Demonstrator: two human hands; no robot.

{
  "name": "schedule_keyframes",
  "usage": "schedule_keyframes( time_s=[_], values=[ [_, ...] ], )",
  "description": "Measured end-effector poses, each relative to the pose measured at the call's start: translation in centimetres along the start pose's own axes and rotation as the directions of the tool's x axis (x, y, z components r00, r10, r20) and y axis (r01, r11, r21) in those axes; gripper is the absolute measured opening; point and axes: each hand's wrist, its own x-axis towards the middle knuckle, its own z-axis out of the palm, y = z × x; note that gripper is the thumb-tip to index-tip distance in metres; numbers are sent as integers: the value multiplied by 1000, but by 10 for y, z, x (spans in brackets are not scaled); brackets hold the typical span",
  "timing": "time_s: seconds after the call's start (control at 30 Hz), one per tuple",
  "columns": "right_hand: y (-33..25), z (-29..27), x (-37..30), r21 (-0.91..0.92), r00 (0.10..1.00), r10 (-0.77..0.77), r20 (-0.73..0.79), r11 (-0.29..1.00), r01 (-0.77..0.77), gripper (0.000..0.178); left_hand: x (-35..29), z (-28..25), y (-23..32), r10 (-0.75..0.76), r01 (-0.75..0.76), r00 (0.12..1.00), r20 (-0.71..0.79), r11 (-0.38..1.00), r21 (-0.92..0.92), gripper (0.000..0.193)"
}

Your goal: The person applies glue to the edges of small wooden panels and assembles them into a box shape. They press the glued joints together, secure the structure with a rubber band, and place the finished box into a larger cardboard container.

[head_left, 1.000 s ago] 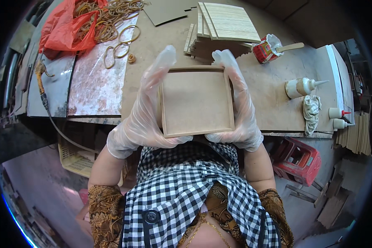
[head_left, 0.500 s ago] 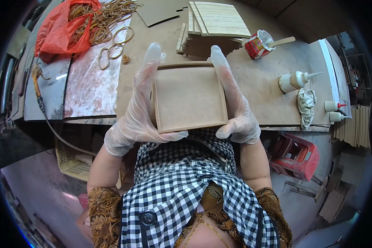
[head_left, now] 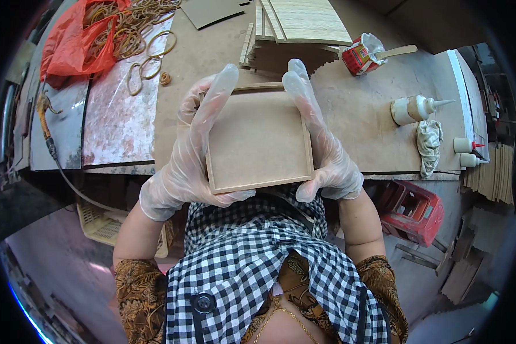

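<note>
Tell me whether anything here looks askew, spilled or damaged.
Yes, mildly: tan rubber loops spill from the crumpled red plastic bag at upper left, lying tangled and scattered. Pale wood-grain rectangular panels at top centre are stacked with uneven edges. The held shallow brown wooden tray shows no visible damage.

2 forearms (head_left: pixel 139 235) forward, left fingers (head_left: pixel 220 87) opposite right fingers (head_left: pixel 298 86), thumbs (head_left: pixel 236 198) inward.

red plastic bag (head_left: pixel 69 54), looped tan bands (head_left: pixel 139 23), crumpled pale cloth (head_left: pixel 429 148), red stool (head_left: pixel 423 225)
</note>
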Motion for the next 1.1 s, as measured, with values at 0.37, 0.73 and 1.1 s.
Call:
schedule_keyframes(
  time_s=[0.37,0.73,1.1],
  values=[
    [17,1,-10,92,973,-147,-178,982,165,142,0,-3,18,-189,167,981,-40,935,-314,159],
    [8,-3,-13,104,987,115,-112,989,-104,124,-1,-17,11,-337,292,941,-22,846,-446,139],
    [-78,13,-4,77,809,523,-268,849,-523,72,32,-38,59,-937,926,203,285,89,-367,98]
  ],
)
